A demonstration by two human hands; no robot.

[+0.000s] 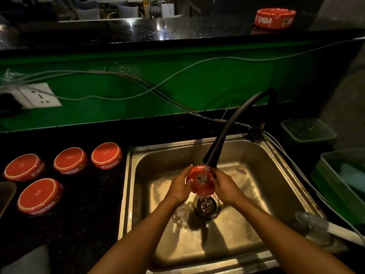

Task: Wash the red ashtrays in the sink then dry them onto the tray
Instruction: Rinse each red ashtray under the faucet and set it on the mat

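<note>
Over the steel sink point(262, 175), a red ashtray point(200, 181) is tilted under the black faucet spout point(214, 153), with water running off it toward the drain point(206, 206). My left hand point(178, 185) grips its left side and my right hand point(224, 183) grips its right side. Several red ashtrays lie upside down on the dark counter to the left, among them one at the near left point(39, 195) and one beside the sink point(106, 155). Another red ashtray point(275, 17) stands upright on the upper bar counter at the far right.
Loose cables point(138, 84) and a white wall socket point(39, 95) run along the green back wall. Green plastic containers point(308, 130) sit right of the sink. A grey-and-white handled tool point(316, 224) lies on the sink's right rim.
</note>
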